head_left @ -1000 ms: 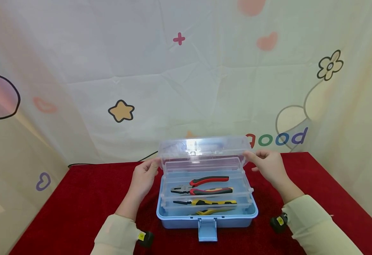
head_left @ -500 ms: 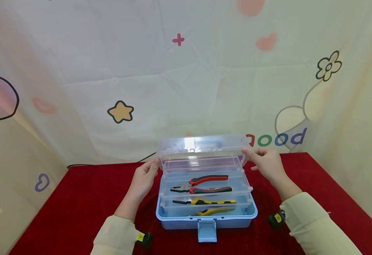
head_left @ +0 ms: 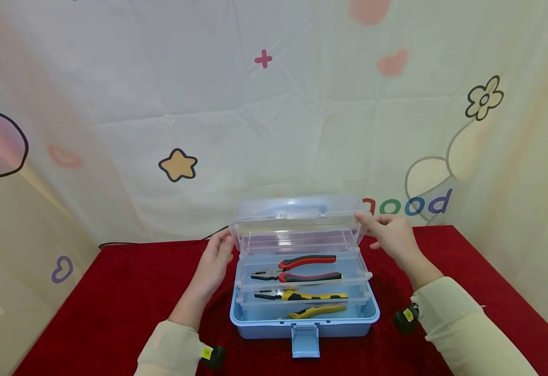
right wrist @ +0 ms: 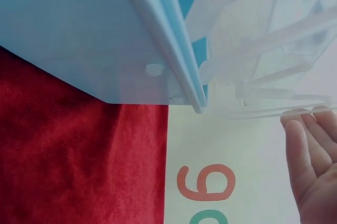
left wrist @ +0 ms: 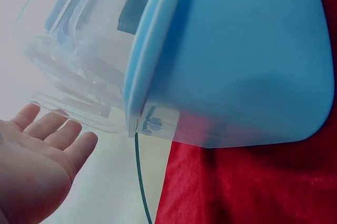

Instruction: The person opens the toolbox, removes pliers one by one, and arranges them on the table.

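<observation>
- Your left hand holds nothing: its fingers are extended, tips touching the left rim of the clear lid, presumably just to support that side.
- Your right hand looks to be pinching the lid's right rim, thumb on the near face and fingertips under the edge, probably for a surer hold there.
- With one hand at each end, you likely spread the lid's weight so it doesn't twist.
- The blue toolbox sits on the red cloth, between your forearms, its near side facing you; the lid stands raised at the far side.
- Its blue latch hangs loose at the near side, leaving the lid unfastened.
- The clear trays are stepped toward the far side, apparently linked to the lid by side arms, so every level shows.
- In the trays, the red-and-black pliers lie farther, the yellow-and-black pliers nearer, both with heads to the left and handles to the right.
- A yellow-handled tool lies lowest and nearest, seemingly in the base; its head is hard to make out.
</observation>
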A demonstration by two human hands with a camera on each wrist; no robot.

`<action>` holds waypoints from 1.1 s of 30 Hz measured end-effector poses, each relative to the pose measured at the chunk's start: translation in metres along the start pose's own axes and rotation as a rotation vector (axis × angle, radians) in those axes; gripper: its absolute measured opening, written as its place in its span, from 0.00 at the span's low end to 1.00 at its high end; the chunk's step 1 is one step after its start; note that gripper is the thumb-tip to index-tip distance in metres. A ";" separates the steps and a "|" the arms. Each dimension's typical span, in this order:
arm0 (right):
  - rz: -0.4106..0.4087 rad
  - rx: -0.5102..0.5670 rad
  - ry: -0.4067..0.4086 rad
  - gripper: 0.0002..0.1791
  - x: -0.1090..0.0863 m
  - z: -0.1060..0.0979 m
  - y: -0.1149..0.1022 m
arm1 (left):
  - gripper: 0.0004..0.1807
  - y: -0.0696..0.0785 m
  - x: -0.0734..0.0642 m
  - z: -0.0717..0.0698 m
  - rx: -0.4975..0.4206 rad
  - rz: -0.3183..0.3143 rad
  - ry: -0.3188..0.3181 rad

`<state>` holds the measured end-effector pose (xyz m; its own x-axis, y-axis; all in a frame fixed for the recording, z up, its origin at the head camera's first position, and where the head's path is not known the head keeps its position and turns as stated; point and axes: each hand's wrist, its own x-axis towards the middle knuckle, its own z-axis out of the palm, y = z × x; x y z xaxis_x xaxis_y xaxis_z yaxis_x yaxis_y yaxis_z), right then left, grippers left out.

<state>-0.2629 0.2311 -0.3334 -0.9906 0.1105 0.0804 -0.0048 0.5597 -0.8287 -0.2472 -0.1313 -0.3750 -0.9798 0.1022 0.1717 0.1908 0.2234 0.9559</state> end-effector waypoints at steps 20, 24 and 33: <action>-0.047 0.121 -0.109 0.44 -0.005 0.002 0.001 | 0.30 -0.001 -0.005 -0.001 0.020 0.032 -0.098; -0.097 0.140 -0.172 0.39 -0.008 0.003 0.009 | 0.31 -0.001 -0.005 -0.003 0.027 0.009 -0.099; -0.112 0.188 -0.193 0.38 -0.006 0.003 0.019 | 0.32 0.001 -0.001 -0.001 0.007 -0.012 -0.109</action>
<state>-0.2571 0.2388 -0.3513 -0.9901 -0.1115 0.0852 -0.1229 0.3951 -0.9104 -0.2462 -0.1320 -0.3744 -0.9699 0.2039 0.1328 0.1797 0.2323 0.9559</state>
